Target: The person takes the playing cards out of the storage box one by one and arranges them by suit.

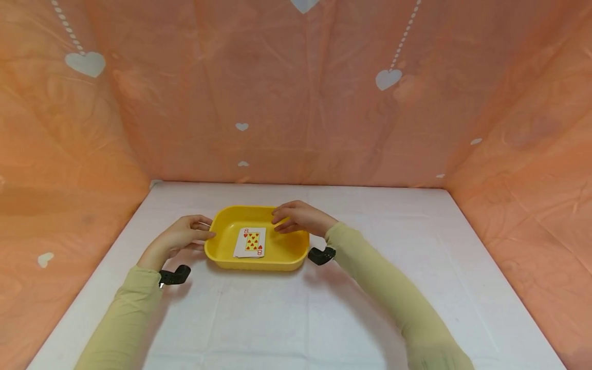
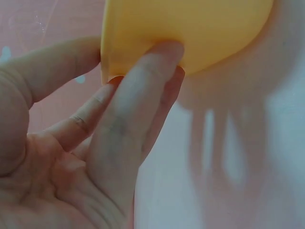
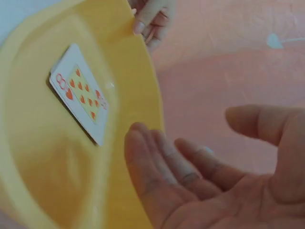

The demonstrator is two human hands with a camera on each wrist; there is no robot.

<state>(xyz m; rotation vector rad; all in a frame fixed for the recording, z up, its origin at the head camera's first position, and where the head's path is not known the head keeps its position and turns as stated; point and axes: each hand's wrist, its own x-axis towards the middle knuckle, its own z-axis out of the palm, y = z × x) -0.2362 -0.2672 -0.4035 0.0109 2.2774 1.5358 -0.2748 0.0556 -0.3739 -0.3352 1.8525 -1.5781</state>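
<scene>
Head view: the left hand [image 1: 178, 236] grips the left rim of the yellow plastic tray [image 1: 265, 265]; the right hand [image 1: 302, 216], fingers loosely extended, holds nothing above its right end. Inside lies an eight of hearts [image 1: 252, 242], face-up.

Left hand [image 1: 179, 237] pinching, right hand [image 1: 302, 218] loosely extended, forearms [image 1: 393, 294] angled inward

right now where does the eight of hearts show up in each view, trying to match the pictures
Head: the eight of hearts is below and left of picture centre, face up on the floor of the yellow tray.
Left wrist: not in the picture.
Right wrist: left of centre, slightly above mid-height, seen slanted.
Shared landmark: the yellow tray, partly cut off in both wrist views.
</scene>
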